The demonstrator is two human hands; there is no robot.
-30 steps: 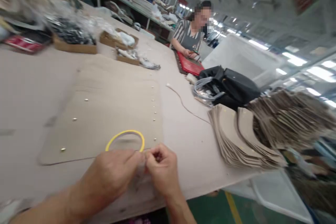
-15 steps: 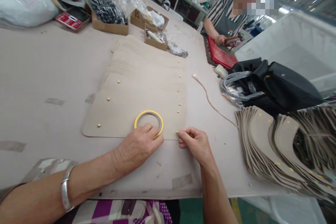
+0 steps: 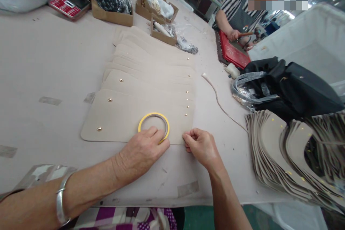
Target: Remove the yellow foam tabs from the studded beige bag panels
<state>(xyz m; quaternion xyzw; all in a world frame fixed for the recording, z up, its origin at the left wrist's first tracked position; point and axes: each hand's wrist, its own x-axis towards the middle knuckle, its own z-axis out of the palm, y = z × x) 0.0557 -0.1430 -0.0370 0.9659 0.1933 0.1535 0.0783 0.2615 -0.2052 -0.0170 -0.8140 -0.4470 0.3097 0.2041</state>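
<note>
Overlapping beige panels (image 3: 151, 95), leather-like, lie fanned out on the table, with gold metal studs along both sides. My left hand (image 3: 147, 147) is closed on a roll of yellow tape (image 3: 142, 118), which rests on the front panel near its lower edge. At that panel's lower right corner, my right hand (image 3: 201, 145) pinches thumb and forefinger together. A small gold stud showed at those fingertips a moment ago; the fingers now cover it. A gold stud (image 3: 99, 129) sits at the panel's left end.
A cord (image 3: 217, 95) lies right of the panels. Further right are stacked curved beige pieces (image 3: 265, 151) and a black bag (image 3: 304, 90). Small cardboard boxes (image 3: 111, 17) line the back. Across the table a co-worker holds a hammer (image 3: 246, 33) over a red board (image 3: 231, 52).
My right fingertips have closed over the corner, covering the gold stud. My left hand stays on the tape roll. The view has shifted slightly, and the co-worker's hammer is a little higher.
</note>
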